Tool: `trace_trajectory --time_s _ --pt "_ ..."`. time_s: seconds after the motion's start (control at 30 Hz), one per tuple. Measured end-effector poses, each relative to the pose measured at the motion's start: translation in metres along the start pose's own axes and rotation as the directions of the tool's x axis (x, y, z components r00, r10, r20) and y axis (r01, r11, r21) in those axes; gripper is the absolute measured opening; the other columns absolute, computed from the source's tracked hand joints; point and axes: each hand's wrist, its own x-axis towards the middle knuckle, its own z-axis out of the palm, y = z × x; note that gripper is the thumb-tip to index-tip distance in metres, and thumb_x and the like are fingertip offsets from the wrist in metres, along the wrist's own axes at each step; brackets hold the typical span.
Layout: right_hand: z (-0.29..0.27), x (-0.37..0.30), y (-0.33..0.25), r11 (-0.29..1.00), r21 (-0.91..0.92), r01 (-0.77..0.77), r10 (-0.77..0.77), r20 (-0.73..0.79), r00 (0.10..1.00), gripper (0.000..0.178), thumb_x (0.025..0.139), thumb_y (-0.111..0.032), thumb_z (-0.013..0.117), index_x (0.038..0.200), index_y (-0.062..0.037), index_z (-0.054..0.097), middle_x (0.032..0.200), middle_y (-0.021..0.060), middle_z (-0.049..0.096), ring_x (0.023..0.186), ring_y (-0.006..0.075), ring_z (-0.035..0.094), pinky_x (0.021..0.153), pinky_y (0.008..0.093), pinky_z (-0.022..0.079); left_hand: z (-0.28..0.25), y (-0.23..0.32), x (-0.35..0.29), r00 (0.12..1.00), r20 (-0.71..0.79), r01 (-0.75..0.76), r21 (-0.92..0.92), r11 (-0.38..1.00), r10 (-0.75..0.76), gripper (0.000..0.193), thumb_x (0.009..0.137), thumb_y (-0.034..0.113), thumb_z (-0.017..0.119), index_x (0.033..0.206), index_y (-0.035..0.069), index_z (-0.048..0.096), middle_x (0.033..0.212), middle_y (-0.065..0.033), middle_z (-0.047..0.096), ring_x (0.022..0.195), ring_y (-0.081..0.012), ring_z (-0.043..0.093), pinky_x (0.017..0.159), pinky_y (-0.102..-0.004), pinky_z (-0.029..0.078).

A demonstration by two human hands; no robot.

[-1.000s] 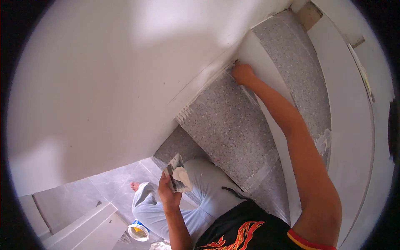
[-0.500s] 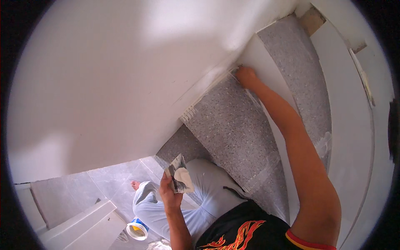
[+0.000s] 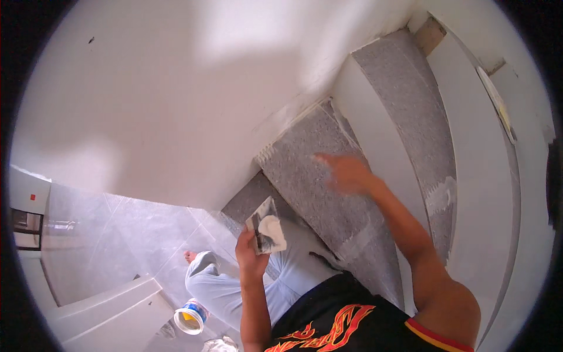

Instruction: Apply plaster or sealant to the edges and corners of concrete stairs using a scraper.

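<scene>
My left hand (image 3: 251,253) grips a flat rectangular board (image 3: 267,229) by its edge, held tilted above my lap. A thick white dollop of paste (image 3: 271,227) lies on the board's face. My right hand (image 3: 347,173) is over the speckled grey stair tread (image 3: 328,193), smeared by motion. One finger stretches toward the wall side, and I cannot make out whether anything small is held. A pale filler line (image 3: 293,125) runs along the joint between the tread and the white wall (image 3: 164,111). White smears mark the tread's corner and its near part.
White risers (image 3: 375,111) and a higher grey tread (image 3: 410,94) curve up to the right. On the tiled floor (image 3: 146,229), at lower left, stand an open bucket (image 3: 190,317) and a crumpled white bag (image 3: 221,344). A white ledge (image 3: 111,311) is beside them.
My right hand has pulled back from the tread's far corner by the wall, toward me over the tread. The left hand and board have risen slightly, and the view has shifted.
</scene>
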Motion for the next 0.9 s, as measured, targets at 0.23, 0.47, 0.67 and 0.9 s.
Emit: trace_trajectory --time_s 0.23,0.47,0.67,0.9 --pt "-0.029 -0.072 -0.098 0.913 0.371 0.17 -0.247 0.17 0.954 0.079 0.067 -0.011 0.055 0.135 -0.0077 0.015 0.104 0.0183 0.056 0.075 0.0322 0.06 0.063 0.0415 0.048 0.021 -0.028 0.001 0.987 0.01 0.163 -0.105 0.981 -0.162 0.028 0.081 0.016 0.041 0.1 0.0 0.052 0.09 -0.0079 0.061 0.076 -0.0169 0.061 0.057 -0.0259 0.05" --pt "-0.011 -0.085 -0.085 0.884 0.279 0.374 -0.396 0.024 0.918 0.075 0.068 -0.013 0.053 0.134 -0.0091 0.018 0.113 0.0156 0.053 0.08 0.0313 0.06 0.061 0.043 0.048 0.017 -0.029 -0.005 0.981 -0.007 0.191 -0.128 0.973 -0.194 0.025 0.08 0.013 0.041 0.098 -0.002 0.052 0.087 -0.0091 0.061 0.07 -0.0192 0.061 0.054 -0.0286 0.051" --pt "0.003 -0.091 -0.061 0.89 0.191 0.414 -0.428 0.032 0.903 0.06 0.068 -0.01 0.055 0.125 -0.0081 0.037 0.123 0.0115 0.046 0.102 0.0267 0.053 0.083 0.0398 0.044 0.033 -0.013 0.001 0.999 -0.018 0.044 0.057 0.997 -0.043 0.033 0.079 0.017 0.042 0.107 0.001 0.049 0.097 -0.012 0.058 0.083 -0.02 0.059 0.062 -0.033 0.052" --pt "0.0 -0.074 -0.061 0.745 0.52 0.419 -0.314 -0.281 0.907 0.043 0.062 0.0 0.055 0.104 -0.0079 0.05 0.119 0.0102 0.049 0.118 0.0295 0.036 0.099 0.0446 0.026 0.024 -0.006 0.002 0.977 0.192 0.03 0.29 0.957 -0.089 0.037 0.079 0.019 0.041 0.11 0.0 0.045 0.095 -0.0095 0.056 0.08 -0.0173 0.059 0.058 -0.0292 0.051"
